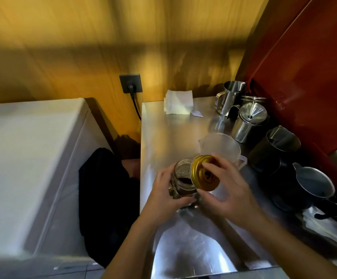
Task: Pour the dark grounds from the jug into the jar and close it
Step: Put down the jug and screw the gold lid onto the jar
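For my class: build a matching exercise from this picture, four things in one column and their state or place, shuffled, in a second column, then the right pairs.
Things:
1. gold lid
2. glass jar
3. clear plastic jug
4. white paper

States or places:
A. stands empty behind the hands
B. tilted beside the jar mouth, in the right hand
C. lies by the wall at the counter's far edge
D. holds dark grounds, in the grip of the left hand

Pairs: 1-B, 2-D, 3-A, 4-C
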A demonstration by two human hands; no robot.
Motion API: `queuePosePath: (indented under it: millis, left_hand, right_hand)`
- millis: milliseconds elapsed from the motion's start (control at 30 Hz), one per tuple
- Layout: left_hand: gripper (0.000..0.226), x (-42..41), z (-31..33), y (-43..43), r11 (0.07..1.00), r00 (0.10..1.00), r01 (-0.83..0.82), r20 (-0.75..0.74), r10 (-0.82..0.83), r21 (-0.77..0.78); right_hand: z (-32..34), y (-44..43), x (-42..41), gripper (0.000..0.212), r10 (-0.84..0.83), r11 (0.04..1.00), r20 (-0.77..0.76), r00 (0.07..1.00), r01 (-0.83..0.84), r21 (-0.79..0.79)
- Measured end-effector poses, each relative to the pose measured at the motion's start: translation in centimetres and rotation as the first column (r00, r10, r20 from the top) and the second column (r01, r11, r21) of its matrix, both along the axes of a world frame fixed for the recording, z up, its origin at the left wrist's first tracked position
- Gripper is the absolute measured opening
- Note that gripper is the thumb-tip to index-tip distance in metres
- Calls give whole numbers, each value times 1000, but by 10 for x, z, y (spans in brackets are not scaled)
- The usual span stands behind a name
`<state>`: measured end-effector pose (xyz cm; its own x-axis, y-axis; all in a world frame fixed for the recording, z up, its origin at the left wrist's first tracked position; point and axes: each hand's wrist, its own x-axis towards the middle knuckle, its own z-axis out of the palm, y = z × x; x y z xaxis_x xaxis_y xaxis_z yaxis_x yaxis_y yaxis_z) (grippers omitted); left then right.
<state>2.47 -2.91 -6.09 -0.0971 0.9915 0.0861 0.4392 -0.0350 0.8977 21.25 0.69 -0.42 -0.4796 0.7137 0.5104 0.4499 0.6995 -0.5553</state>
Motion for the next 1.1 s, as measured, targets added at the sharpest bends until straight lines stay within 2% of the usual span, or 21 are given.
queuePosePath:
  millis: [267,433,633,767,967,1100]
  left_hand:
    - [83,2,1,-1,1000,999,-3,32,2,15]
    - [83,0,-1,1,1000,999,19,38,-19,-18]
    - [85,-3,-3,3,998,999,32,22,-32,-45]
    - [84,-7,-4,5,997,999,43,-4,-44,-68]
    - [82,-9,-6,8,995,998,63,-12,-64,-80]
    - [82,-10,-9,8,994,998,65,2,-65,-83]
  right_hand:
    - [5,12,-15,59,118,993,247,962,-111,-42]
    - [18,23,-19,57,231,973,324,917,-212,-93]
    - [41,46,-19,57,419,907,426,801,-357,-222]
    - [53,61,-22,59,493,867,530,690,-436,-239]
    - [61,73,-34,65,548,830,656,519,-439,-345]
    - [61,74,-38,71,577,813,654,489,-419,-404]
